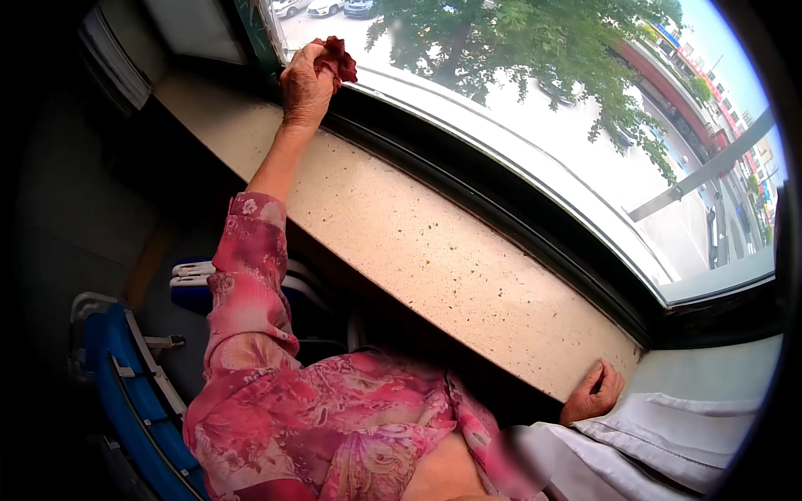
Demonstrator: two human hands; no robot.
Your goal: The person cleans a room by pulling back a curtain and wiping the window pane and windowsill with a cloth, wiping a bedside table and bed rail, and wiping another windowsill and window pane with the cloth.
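dark red cloth [337,63] is what i'm watching from my end of the feed, bunched up at the far left end of the window [576,200], above the sill [434,250] and close to the frame corner. the left hand [305,90] has its fingers clamped on it, with a loose wad poking out on the window side. that's my first worry: a flappy edge like that could catch on the black frame [501,215] and get tugged loose. also i honestly can't tell if there's glass right behind the cloth or an open gap. if it's a gap, a weak grip could lose it outside.

second worry is reach. the left arm is stretched nearly straight, so leaning any further might upset balance. the right hand [593,391] rests at the other end of the sill with its fingers curled in; can't tell if they meet or hold anything. if that's the prop, a slip on the smooth surface would be bad. the pale curtain [668,442] bunches right beside that wrist, so it could snag on a quick pull. blue chair [138,392] lower left looks like a trip risk when stepping sideways.
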